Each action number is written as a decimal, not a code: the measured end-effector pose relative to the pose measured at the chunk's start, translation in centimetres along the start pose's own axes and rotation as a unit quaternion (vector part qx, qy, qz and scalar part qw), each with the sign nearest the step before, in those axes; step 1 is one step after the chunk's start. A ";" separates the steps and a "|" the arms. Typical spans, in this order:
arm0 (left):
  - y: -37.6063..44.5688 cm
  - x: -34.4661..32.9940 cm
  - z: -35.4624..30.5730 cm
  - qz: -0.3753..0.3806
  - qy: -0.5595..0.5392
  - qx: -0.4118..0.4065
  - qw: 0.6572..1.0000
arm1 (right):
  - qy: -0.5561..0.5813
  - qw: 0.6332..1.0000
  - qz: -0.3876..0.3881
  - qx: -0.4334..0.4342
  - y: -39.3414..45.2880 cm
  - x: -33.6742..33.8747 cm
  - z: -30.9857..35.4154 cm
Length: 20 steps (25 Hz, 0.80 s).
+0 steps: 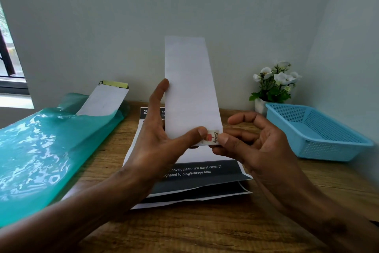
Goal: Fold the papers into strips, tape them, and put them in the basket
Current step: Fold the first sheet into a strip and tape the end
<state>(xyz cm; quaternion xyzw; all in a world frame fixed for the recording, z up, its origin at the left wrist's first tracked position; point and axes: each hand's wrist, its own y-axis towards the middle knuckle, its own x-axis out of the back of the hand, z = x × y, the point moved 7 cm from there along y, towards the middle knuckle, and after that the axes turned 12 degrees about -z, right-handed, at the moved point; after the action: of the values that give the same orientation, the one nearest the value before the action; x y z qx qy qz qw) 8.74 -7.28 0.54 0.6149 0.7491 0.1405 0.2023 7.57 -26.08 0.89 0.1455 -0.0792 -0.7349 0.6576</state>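
Both hands hold a tall white folded paper strip (189, 88) upright above the wooden bench (205, 228). The left hand (158, 140) reaches up with its forefinger along the strip's left edge and its thumb pressed on a small printed sticker tape (211, 137) at the bottom right corner. The right hand (256, 142) pinches that same corner, its grip closed on strip and tape, other fingers loosely curled. The tape's print is too small to read. Printed sheets (194, 172) beneath are partly hidden. The light blue perforated plastic basket (320, 131) sits right.
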 end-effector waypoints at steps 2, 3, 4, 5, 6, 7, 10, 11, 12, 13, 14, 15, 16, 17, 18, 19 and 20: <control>0.1 0.0 0.0 0.000 -0.011 0.002 1.000 | -0.015 1.000 0.004 0.011 -0.2 -0.2 0.1; 0.1 0.0 0.0 0.000 -0.016 0.004 1.000 | -0.018 1.000 0.002 0.016 -0.3 -0.3 0.1; 0.1 0.0 0.1 -0.001 -0.018 0.007 1.000 | -0.014 1.000 -0.001 0.019 -0.3 -0.3 0.1; 0.2 0.1 0.1 -0.003 -0.019 0.010 1.000 | -0.006 1.000 -0.002 0.020 -0.3 -0.2 0.1; 0.2 0.1 0.2 -0.005 -0.022 0.012 1.000 | 0.000 1.000 -0.003 0.020 -0.3 -0.2 0.2; 0.3 0.1 0.2 -0.007 -0.024 0.014 1.000 | 0.002 1.000 -0.003 0.020 -0.3 -0.2 0.2; 0.3 0.2 0.2 -0.012 -0.028 0.014 0.999 | 0.003 1.000 -0.001 0.019 -0.2 -0.1 0.3; 0.3 0.3 0.2 -0.013 -0.025 0.014 1.000 | 0.004 1.000 0.001 0.015 -0.1 -0.1 0.2; 0.3 0.3 0.2 -0.013 -0.022 0.015 1.000 | 0.004 1.000 0.004 0.011 -0.1 -0.1 0.2; 0.3 0.3 0.2 -0.011 -0.020 0.017 1.000 | 0.004 1.000 0.005 0.008 -0.1 0.0 0.2; 0.2 0.2 0.2 -0.008 -0.016 0.018 1.000 | 0.001 1.000 0.007 0.008 -0.1 0.0 0.2; 0.2 0.2 0.2 -0.005 -0.011 0.018 1.000 | -0.004 1.000 0.006 0.012 -0.1 0.0 0.2; 0.2 0.1 0.3 -0.005 -0.006 0.018 1.000 | -0.012 1.000 0.003 0.018 -0.2 0.0 0.3; 0.2 0.1 0.4 -0.006 0.000 0.019 1.000 | -0.019 0.999 -0.002 0.026 -0.2 0.0 0.3; 0.3 0.1 0.4 -0.005 0.003 0.020 1.000 | -0.024 0.999 -0.007 0.030 -0.2 0.1 0.3; 0.3 0.1 0.5 -0.004 0.004 0.023 1.000 | -0.028 0.999 -0.008 0.031 -0.1 0.1 0.3; 0.4 0.0 0.6 -0.004 0.002 0.027 1.000 | -0.032 0.999 -0.008 0.031 -0.1 0.1 0.3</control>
<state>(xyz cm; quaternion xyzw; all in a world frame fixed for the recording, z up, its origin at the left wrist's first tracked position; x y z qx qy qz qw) 9.34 -7.18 0.22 0.6169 0.7554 0.1207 0.1853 7.37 -26.22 1.14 0.1431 -0.1218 -0.7413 0.6443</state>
